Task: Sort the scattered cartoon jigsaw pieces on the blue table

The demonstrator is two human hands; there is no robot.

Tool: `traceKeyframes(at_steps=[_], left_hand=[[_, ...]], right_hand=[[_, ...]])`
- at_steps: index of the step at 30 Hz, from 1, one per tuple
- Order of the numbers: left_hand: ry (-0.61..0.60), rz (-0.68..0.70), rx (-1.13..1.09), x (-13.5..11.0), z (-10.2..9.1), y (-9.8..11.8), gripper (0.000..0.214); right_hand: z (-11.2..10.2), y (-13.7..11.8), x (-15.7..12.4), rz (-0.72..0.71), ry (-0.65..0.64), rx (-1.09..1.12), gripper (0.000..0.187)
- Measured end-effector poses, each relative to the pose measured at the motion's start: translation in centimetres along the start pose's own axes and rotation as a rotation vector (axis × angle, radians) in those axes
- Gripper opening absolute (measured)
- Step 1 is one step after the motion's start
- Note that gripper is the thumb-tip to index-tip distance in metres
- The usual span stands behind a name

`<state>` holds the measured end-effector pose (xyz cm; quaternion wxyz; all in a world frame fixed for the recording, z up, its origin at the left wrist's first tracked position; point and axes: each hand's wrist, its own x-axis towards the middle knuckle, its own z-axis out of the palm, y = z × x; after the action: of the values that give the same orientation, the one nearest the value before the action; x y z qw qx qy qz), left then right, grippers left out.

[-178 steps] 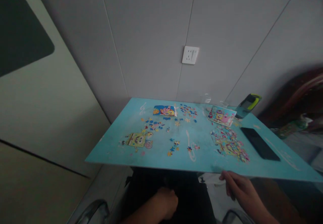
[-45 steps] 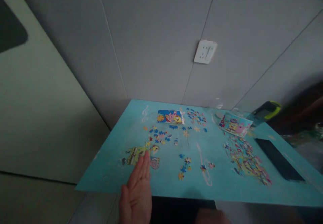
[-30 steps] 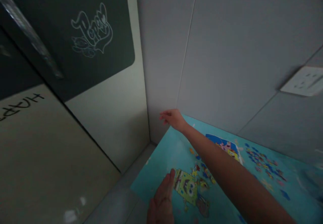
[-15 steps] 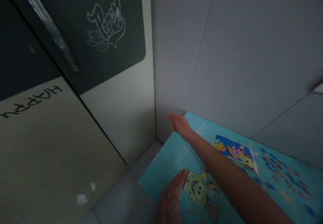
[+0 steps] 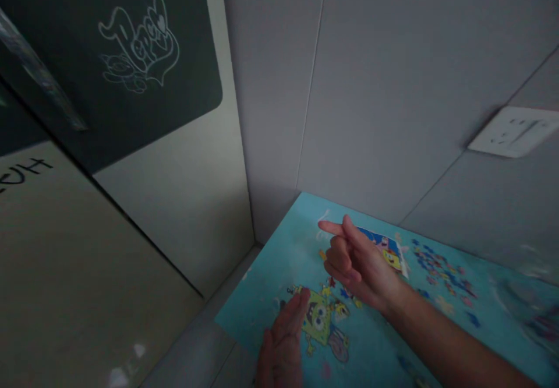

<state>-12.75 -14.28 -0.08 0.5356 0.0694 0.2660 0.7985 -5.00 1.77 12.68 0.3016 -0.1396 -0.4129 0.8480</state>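
Note:
My left hand [image 5: 285, 337] is at the bottom middle, seen edge-on, its fingers stretched out and holding nothing. It hovers over or rests by the SpongeBob picture [image 5: 318, 315] on a turquoise table top [image 5: 279, 260]; contact I cannot tell. My right hand [image 5: 356, 260] is above the table, index finger stretched to the left and the other fingers curled loosely, with nothing visible in it. Behind it, partly covered, lies a blue cartoon picture card [image 5: 392, 254]. Small coloured pieces [image 5: 340, 289] show between the two hands.
Many small puzzle-like pieces [image 5: 441, 271] lie scattered on the right. A clear, shiny container or bag [image 5: 533, 312] is at the far right. A grey wall [image 5: 375, 97] with a socket [image 5: 513, 131] borders the table. A cabinet [image 5: 183, 213] with a chalk-drawn dark panel [image 5: 187, 79] stands left.
My right hand has drawn back from the table's far left edge to above the middle, index finger still out. The view has turned right, bringing the socket in. My left hand remains by the SpongeBob picture.

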Motion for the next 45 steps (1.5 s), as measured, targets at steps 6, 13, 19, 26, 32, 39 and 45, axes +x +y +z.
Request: traceKeyframes(at_steps=[6,13,19,26,32,39,45], left_hand=[[-0.072,0.037,0.106,-0.4,0.5,-1.9,0.049],[-0.242,0.234,0.679,-2.7,3.5,-3.4,0.047],[-0.761,0.655,1.478,-1.3,4.7,-4.1,0.051],[-0.718,0.814,1.688,1.7,3.3,-4.6,0.037],[-1.025,0.832,1.849,1.2,3.0,-7.0,0.03],[-1.221,0.755,1.95,0.7,3.6,-6.8,0.039],[-1.296,0.686,1.99,0.8,3.8,-7.1,0.041]], right_hand=[[-1.3,-0.4,-5.0,-0.055,0.058,-0.068,0.039],[-4.9,1.4,-11.2,-0.193,0.269,-0.928,0.02],[-5.0,4.3,-20.0,-0.225,0.011,-1.496,0.028],[-9.8,5.1,-31.1,-0.189,0.271,-1.583,0.031],[-13.7,4.8,-33.6,-0.258,0.582,-1.658,0.037],[-15.8,3.3,-31.4,-0.318,0.799,-1.703,0.032],[-15.2,3.6,-32.0,-0.24,0.809,-1.707,0.026]])
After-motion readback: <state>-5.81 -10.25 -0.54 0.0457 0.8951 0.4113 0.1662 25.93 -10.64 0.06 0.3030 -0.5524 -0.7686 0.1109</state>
